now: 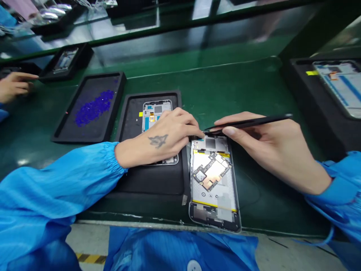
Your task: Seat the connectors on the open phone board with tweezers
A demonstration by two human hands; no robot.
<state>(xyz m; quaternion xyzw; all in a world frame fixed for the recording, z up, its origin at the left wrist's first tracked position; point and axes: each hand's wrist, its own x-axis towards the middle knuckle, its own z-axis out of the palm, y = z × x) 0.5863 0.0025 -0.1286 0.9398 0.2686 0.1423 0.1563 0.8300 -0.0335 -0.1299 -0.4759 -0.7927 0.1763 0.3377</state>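
An opened smartphone (227, 216) lies on the table in front of me, its battery and inner parts exposed. A loose circuit board (216, 171) rests at a slant across the battery. My left hand (172, 137) reaches over from the left, fingers bent and closed at the phone's upper left corner; its thumb is hidden. Black tweezers (254, 121) are pinched in my right hand (262, 146), their tips at the phone's top edge near my left fingertips. Whatever small part lies between the tips is too small to make out.
A black foam tray (158, 184) with another phone frame (146, 109) sits partly under my left forearm. Left of it, a black tray (120, 94) holds small purple-blue pieces (96, 107). More phone frames lie in trays at far left and right (344, 84). Another person's hand (14, 86) is at far left.
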